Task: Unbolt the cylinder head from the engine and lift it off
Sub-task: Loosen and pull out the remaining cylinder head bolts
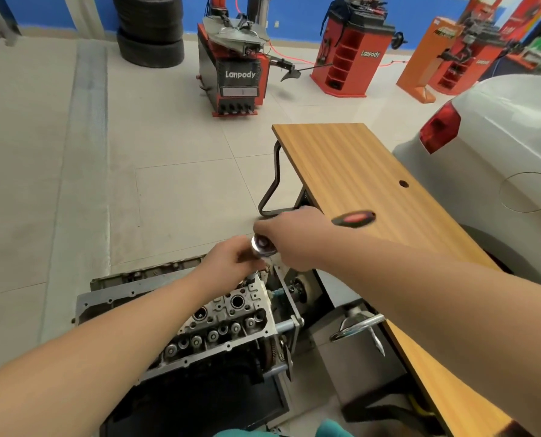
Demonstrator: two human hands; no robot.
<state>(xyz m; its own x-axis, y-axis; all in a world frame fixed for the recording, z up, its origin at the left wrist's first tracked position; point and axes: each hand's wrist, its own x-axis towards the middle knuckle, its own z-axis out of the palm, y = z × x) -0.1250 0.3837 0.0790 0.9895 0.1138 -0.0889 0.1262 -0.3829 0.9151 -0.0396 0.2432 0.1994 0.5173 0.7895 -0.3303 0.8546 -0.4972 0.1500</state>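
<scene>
Unbolting under way at frame centre: left hand (231, 258) and right hand (289, 244) clamped together on the ratchet (263, 246), cylinder head (228, 323) not yet lifted.

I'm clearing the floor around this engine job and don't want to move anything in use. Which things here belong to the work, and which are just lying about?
In use:
- cylinder head
- ratchet, held by left hand and right hand

Lying about:
- wooden table
- red-and-black object on it, blurred
- tyre changer
- stacked tyres
- white car
</scene>
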